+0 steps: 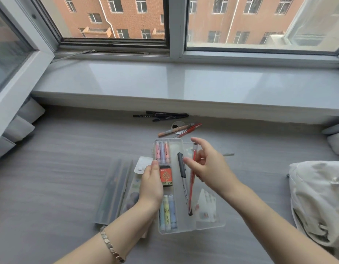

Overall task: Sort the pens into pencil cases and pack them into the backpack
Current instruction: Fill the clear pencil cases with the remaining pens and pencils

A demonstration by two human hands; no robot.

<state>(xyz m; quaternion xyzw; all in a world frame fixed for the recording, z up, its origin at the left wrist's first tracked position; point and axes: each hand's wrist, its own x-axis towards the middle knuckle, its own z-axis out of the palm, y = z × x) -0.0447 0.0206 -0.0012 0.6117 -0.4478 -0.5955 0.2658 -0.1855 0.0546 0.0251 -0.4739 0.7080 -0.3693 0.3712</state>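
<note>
Surface: grey desk (pixel 60 178) under a window sill.
Case: clear open case (pixel 183 223) at centre, long axis running away from the person toward the sill.
Contents: grey pen (pixel 182 168) and red pen (pixel 191 189) lie lengthwise in the long bay, side by side; pastel highlighters in the far left bay and the near left bay; an orange 2B box (pixel 166 177) between them.
Left hand (pixel 150 185): steadies the case at its left edge, thumb just beside the orange box, fingers curled under and hidden. It has hold of the case edge, no pen.
Right hand (pixel 210 166): hangs above the long bay, fingers spread and loosely open. Whether a fingertip touches the red pen I cannot tell; it grips nothing firmly.
Loose pens: red pens (pixel 191 128) and a peach pen (pixel 172 130) lie just beyond the far end of the case; black markers (pixel 161 115) farther off, against the sill base.
Key relation: the loose pens lie ahead of the right hand, past the case, lying crosswise to the case. The right hand is nearer and free.
Second case: frosted case (pixel 113 191) to the left, apparently closed.
Backpack (pixel 317 202): pale, at the right edge, well apart from the case.
Judgement: sorting is partway; packing not yet begun.
Next move: likely a forward reach with the right hand, turning each pen to lie along the bay.
</note>
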